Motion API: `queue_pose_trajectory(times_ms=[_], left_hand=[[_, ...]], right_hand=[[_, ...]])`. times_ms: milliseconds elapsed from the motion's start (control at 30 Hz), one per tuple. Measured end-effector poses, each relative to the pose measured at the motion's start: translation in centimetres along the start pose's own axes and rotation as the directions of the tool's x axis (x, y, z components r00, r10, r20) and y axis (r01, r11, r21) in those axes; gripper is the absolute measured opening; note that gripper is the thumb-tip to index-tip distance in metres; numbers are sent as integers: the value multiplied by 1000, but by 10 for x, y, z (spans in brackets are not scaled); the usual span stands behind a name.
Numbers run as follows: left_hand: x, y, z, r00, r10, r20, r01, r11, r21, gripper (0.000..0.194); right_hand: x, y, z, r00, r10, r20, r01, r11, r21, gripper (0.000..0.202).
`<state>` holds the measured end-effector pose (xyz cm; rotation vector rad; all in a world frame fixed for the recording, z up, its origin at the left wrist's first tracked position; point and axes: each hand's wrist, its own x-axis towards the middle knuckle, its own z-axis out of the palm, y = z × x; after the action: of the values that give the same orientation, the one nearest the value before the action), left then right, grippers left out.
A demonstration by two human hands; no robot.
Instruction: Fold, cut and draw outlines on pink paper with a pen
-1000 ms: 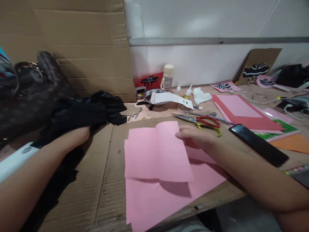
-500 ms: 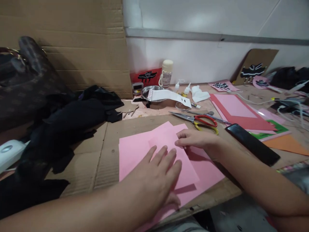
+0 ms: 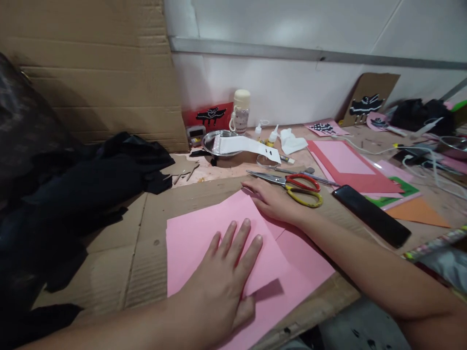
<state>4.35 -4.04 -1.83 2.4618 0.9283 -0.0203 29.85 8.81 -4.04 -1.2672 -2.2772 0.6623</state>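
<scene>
Pink paper sheets [image 3: 189,243] lie overlapped on a cardboard mat in front of me. My left hand [image 3: 222,272] rests flat on the top sheet, fingers spread. Beyond the sheets' far corner is my right hand [image 3: 273,199], its fingers stretched forward and partly hidden by its own back; I see nothing held in it. Just past that hand lie scissors [image 3: 284,181] with one red and one yellow handle, blades toward the left. A dark strip [image 3: 270,289], perhaps a shadow or a gap, shows beside my left thumb.
Black cloth [image 3: 91,184] is heaped at the left, near a dark bag [image 3: 25,121]. A black phone [image 3: 372,214] lies right of the scissors, near red and pink sheets [image 3: 350,160]. A metal dish [image 3: 207,141], small glue bottles [image 3: 272,136] and a cream bottle [image 3: 241,112] stand behind.
My right hand has moved from the top sheet's right edge to its far corner, closer to the scissors. My left hand now lies flatter on the paper. The view has shifted right.
</scene>
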Motion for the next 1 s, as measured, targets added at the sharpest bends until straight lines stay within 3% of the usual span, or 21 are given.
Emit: queue_pose_trajectory(times_ms=[233, 600, 833, 1000], left_hand=[[1, 3, -6, 994, -27, 105, 26, 1000, 7, 106], [10, 11, -21, 964, -98, 247, 86, 994, 60, 110], [12, 14, -27, 943, -139, 302, 108, 987, 117, 104], [9, 15, -25, 955, -131, 265, 88, 982, 167, 101]], right_hand=[[1, -9, -1, 995, -71, 76, 81, 987, -136, 62], [14, 4, -4, 978, -143, 155, 169, 970, -174, 89], [19, -6, -4, 973, -184, 142, 204, 969, -143, 62], [16, -10, -3, 980, -141, 143, 160, 978, -130, 54]])
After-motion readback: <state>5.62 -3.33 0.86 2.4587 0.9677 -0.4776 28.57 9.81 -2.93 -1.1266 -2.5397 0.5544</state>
